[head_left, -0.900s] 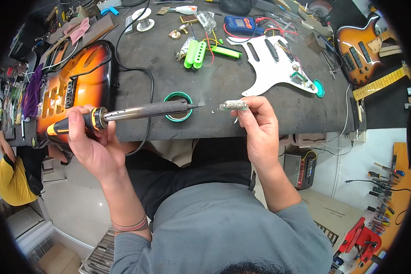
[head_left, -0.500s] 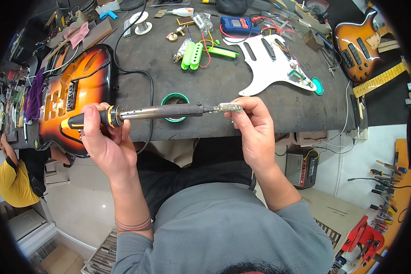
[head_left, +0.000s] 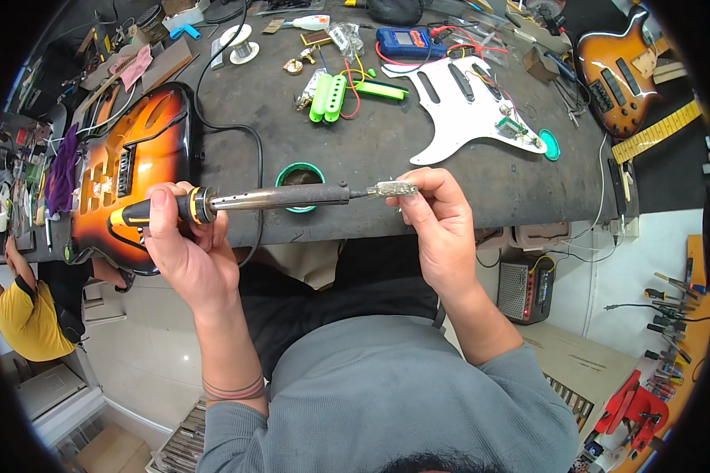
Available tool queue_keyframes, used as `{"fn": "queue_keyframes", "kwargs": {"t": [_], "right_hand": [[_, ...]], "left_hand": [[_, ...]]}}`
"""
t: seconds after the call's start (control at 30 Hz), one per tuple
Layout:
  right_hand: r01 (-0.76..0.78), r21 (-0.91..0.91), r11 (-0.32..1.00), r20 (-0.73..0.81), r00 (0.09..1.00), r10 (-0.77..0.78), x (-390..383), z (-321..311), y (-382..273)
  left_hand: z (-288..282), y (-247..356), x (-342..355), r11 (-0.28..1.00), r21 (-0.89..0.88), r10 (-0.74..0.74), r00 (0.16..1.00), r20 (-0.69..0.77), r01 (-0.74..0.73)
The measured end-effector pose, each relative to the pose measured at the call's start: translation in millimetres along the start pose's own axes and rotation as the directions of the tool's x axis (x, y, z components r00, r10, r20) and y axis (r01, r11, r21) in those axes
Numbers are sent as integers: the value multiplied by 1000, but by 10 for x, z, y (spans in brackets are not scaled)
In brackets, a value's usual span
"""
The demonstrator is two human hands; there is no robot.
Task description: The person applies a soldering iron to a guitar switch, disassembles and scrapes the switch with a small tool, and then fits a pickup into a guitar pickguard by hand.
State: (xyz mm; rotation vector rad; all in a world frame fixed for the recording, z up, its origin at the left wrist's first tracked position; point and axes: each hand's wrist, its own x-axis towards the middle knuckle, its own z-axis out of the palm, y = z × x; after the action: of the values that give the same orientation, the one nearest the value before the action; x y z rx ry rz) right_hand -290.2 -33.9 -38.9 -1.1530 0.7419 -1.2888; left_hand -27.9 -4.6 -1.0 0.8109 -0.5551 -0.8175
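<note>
My left hand (head_left: 185, 248) grips the black and orange handle of a soldering iron (head_left: 248, 200), held level over the front edge of the dark workbench (head_left: 386, 150). Its tip touches a small silvery metal part (head_left: 393, 189) pinched between the thumb and fingers of my right hand (head_left: 442, 225). Just behind the iron's barrel a round green tin (head_left: 300, 183) sits on the bench. The iron's black cord (head_left: 248, 138) loops back across the bench.
A sunburst guitar body (head_left: 126, 169) lies at the left. A white pickguard (head_left: 469, 106) with wiring, green pickups (head_left: 328, 98), a blue meter (head_left: 410, 41) and a solder spool (head_left: 238, 46) lie further back. Another sunburst guitar (head_left: 619, 75) is at right, a small amplifier (head_left: 527, 285) below, and a person in yellow (head_left: 24, 315) at left.
My left hand swung the iron to the right until its tip met the metal part. My right hand held the part nearly still.
</note>
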Motion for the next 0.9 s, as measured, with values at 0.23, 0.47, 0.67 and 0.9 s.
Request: {"fn": "queue_keyframes", "kwargs": {"t": [0.23, 0.47, 0.67, 0.9], "right_hand": [[1, 3, 1000, 5, 1000, -1, -3, -13, -15], [33, -55, 998, 7, 999, -32, -4, -10, -26], [57, -141, 988, -20, 998, -60, -13, -18, -46], [78, -141, 987, -86, 992, -91, -35, -40, -36]], "left_hand": [[29, -9, 2, 999, 25, 26, 999, -34, -25], [17, 30, -8, 999, 38, 39, 999, -19, -38], [47, 73, -33, 991, 96, 95, 995, -13, -93], [-18, 183, -68, 937, 153, 267, 927, 264, -314]]}}
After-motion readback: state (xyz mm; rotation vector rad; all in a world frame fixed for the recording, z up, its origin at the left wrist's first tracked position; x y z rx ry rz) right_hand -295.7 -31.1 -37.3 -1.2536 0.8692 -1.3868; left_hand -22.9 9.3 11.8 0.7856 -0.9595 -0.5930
